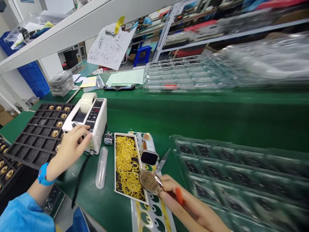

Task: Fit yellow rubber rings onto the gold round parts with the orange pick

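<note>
My right hand (176, 196) pinches a round, rose-gold watch case (151, 182) by its edge, with lettering on its flat face. A small orange piece (179, 196) shows at the fingers; I cannot tell what it is. The case is above the right edge of a shallow white tray (115, 164) full of thin yellow rings (126, 154). My left hand (74, 143), fingers stretched out and thumb apart, is at the front of a white tape dispenser (101, 119) carrying a roll of tape (88, 101). Whether its fingertips hold any tape is too small to tell.
Left lies a black foam tray (36, 132) with gold round parts in some cells. Clear plastic trays of dark parts (231, 174) fill the right. A tally counter (108, 138), clear tweezers case (101, 167), smartwatch (149, 158) and cut-out sheet (154, 212) surround the ring tray.
</note>
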The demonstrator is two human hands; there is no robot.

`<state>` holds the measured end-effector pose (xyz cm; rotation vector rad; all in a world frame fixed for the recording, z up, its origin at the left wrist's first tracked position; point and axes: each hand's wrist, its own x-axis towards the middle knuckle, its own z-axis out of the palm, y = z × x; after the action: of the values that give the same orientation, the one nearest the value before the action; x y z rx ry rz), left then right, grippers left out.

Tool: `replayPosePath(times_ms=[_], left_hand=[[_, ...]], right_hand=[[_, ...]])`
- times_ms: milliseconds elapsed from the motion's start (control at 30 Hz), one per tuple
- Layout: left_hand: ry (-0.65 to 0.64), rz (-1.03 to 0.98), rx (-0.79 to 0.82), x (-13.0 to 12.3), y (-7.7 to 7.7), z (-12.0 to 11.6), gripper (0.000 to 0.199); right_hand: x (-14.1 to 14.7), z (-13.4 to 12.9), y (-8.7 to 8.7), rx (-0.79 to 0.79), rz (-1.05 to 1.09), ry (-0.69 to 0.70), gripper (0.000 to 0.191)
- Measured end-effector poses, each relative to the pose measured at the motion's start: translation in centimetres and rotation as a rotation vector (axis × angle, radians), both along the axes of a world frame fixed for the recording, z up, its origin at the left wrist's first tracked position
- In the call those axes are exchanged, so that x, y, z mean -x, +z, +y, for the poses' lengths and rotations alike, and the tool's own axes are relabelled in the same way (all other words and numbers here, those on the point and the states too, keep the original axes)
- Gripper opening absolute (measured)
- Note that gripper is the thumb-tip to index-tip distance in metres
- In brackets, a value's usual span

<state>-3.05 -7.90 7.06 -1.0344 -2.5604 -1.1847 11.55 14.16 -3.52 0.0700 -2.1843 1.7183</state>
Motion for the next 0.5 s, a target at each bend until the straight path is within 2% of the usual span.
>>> replayPosePath(times_ms=[67,133,233,300,400,500], left_hand=[[-0.028,-0.031,-0.068,-0.3,0.4,1.1,0.023],[-0.134,-0.130,-0.179,-1.0,0.2,2.5,0.024],[-0.394,-0.418,-0.197,-2.2,-1.5,4.8,0.028],[-0.495,-0.597,-0.160,-2.8,-3.1,6.0,0.031],[-0.532,-0.700,-0.119,-3.4,-5.0,7.0,0.034],[-0.539,-0.720,-0.077,-3.4,-5.6,7.2,0.036]], right_hand=[[-0.1,0.1,0.4,0.045,-0.071,-0.008,0.027],[-0.2,0.2,0.6,0.130,-0.159,0.017,0.030],[-0.2,0.5,0.8,0.271,-0.187,0.125,0.028],[-0.2,0.7,1.1,0.338,-0.152,0.210,0.028],[-0.1,0.7,1.2,0.385,-0.160,0.269,0.031],[-0.1,0.6,1.0,0.413,-0.225,0.296,0.033]])
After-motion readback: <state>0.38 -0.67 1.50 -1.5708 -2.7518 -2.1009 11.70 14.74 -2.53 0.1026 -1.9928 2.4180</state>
